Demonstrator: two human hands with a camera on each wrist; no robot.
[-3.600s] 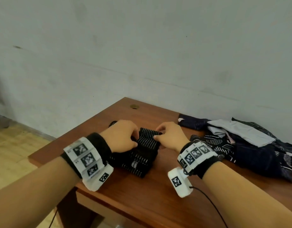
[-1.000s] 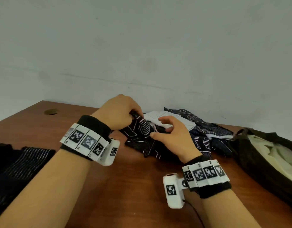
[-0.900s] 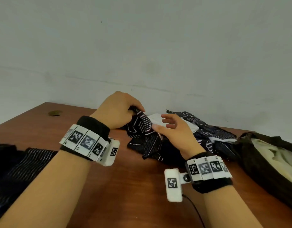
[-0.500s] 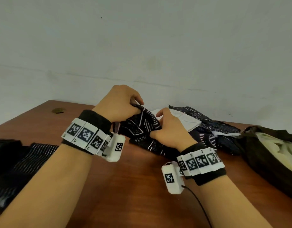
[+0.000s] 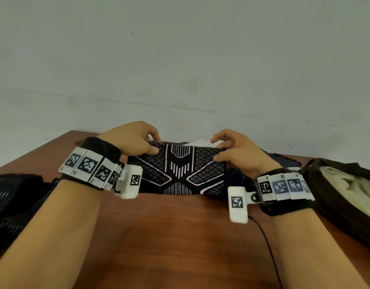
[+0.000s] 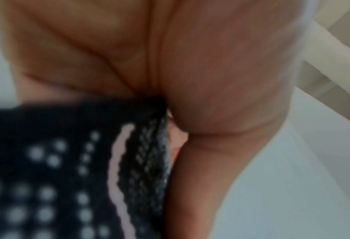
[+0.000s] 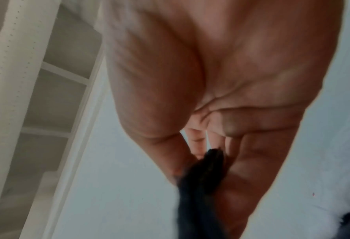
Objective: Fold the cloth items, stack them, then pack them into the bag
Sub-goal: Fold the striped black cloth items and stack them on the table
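At the far left of the wooden table [image 5: 179, 236] lies a dark cloth with fine pale stripes [image 5: 15, 197], bunched at the table's edge. Next comes the left hand [image 5: 132, 140], raised above the table; its thumb and curled fingers pinch the upper left corner of a black cloth with a white pattern [image 5: 179, 170]. The left wrist view shows the same pinch from below — the knitted hem of the cloth [image 6: 143, 153] is pressed between thumb and fingers.

The patterned cloth is held up and stretched flat between the two hands, its lower edge hanging just above or on the table; which of the two cannot be told. Behind it, against the wall, a heap of more dark cloths [image 5: 284, 161] shows, with a white piece [image 5: 200, 142] on top.

The right hand [image 5: 240, 153] holds the upper right corner of the cloth — thumb in front, index finger lifted and loosely bent. In the right wrist view a dark fold of cloth [image 7: 202, 174] is caught between the thumb and the fingers.

At the far right stands a dark bag [image 5: 330, 197], open, with a pale lining or cloth [image 5: 353, 190] visible inside. A thin black cable [image 5: 267, 243] runs from the right wrist across the table.
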